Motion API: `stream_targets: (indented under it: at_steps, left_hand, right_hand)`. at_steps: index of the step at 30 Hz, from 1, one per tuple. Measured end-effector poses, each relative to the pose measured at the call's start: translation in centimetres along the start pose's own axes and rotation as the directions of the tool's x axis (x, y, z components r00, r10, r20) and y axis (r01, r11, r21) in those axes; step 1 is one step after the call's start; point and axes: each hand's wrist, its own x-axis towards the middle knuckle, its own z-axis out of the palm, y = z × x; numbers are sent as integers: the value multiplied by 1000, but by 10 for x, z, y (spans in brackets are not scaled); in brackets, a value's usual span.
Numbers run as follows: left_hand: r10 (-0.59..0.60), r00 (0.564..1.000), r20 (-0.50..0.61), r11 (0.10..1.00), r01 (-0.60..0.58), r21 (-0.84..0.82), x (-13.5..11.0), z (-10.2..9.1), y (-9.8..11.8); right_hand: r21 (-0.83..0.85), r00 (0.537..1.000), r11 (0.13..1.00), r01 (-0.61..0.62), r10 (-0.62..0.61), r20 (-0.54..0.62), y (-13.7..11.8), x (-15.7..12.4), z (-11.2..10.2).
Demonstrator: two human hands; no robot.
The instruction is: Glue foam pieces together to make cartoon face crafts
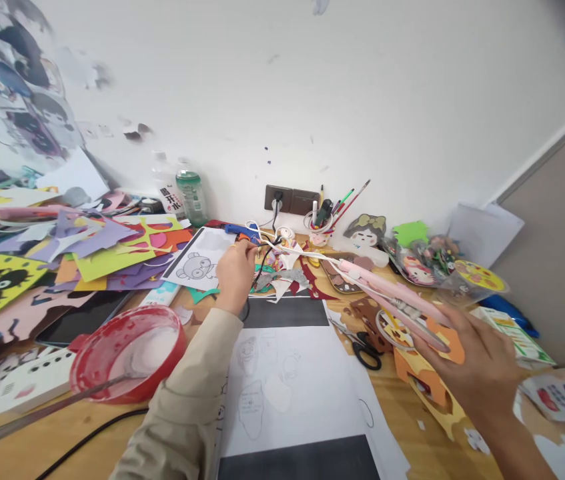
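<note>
My left hand reaches forward over the desk, its fingers closed round a black cable next to a blue glue gun. My right hand is at the right, fingers wrapped on a long pink tool with a white cord trailing toward the wall socket. Below both hands lies a white sheet with pencil outlines on the wooden desk.
A red bowl of white paste with a stick stands at the left. Coloured paper scraps are heaped behind it. Black scissors, two bottles, a cup of brushes and packets crowd the back and right.
</note>
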Motion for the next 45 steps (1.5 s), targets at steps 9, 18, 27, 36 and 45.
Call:
stream_targets:
  at_steps: [9,18,27,36,45]
  left_hand:
    - [77,997,-1,990,-77,-117,2,-4,5]
    - [135,991,-18,963,-135,-235,3,-5,11]
    - [138,990,-1,941,-131,-312,0,-6,17]
    - [10,988,155,886,63,-460,2,1,15]
    - [-8,999,31,838,24,-545,1,4,19]
  right_hand:
    - [143,994,984,-103,94,63,-5,15,-7]
    - [294,995,953,-75,55,78,-10,51,-12]
    - [338,995,940,42,-71,74,-21,82,-1]
    - [329,991,937,117,-131,21,-33,99,2]
    - [383,983,922,63,-124,136,-40,95,1]
